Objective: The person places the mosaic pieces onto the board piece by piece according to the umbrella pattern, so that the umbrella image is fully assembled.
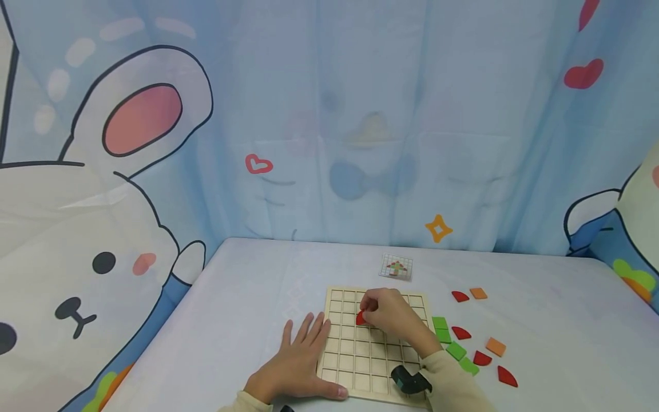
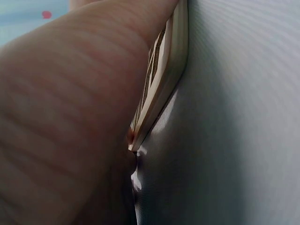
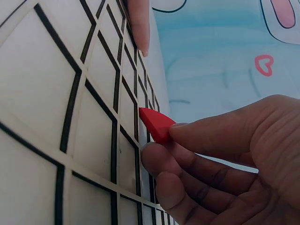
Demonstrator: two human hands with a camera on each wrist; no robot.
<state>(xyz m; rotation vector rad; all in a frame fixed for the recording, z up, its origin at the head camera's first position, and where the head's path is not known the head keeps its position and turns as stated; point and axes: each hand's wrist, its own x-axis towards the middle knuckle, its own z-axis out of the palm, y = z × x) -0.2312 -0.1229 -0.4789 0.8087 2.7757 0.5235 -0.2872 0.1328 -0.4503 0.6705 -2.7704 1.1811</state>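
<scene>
A pale wooden grid board (image 1: 355, 364) lies on the white table, its square cells divided by raised strips. My right hand (image 1: 393, 313) is over the board's upper part, pinching a red quarter-circle piece (image 3: 157, 125) between thumb and fingers. In the right wrist view the piece's tip is close to the grid; whether it touches I cannot tell. My left hand (image 1: 304, 360) lies spread at the board's left side, thumb along the lower left corner and fingertips by the left edge. In the left wrist view the left hand (image 2: 70, 103) covers part of the board's edge (image 2: 161, 86).
To the board's right lie several green squares (image 1: 456, 351), several red quarter-circle pieces (image 1: 507, 376) and orange pieces (image 1: 496, 346). A small card (image 1: 396, 267) with a coloured pattern on a grid lies behind the board. A printed blue curtain (image 1: 370, 114) hangs behind the table.
</scene>
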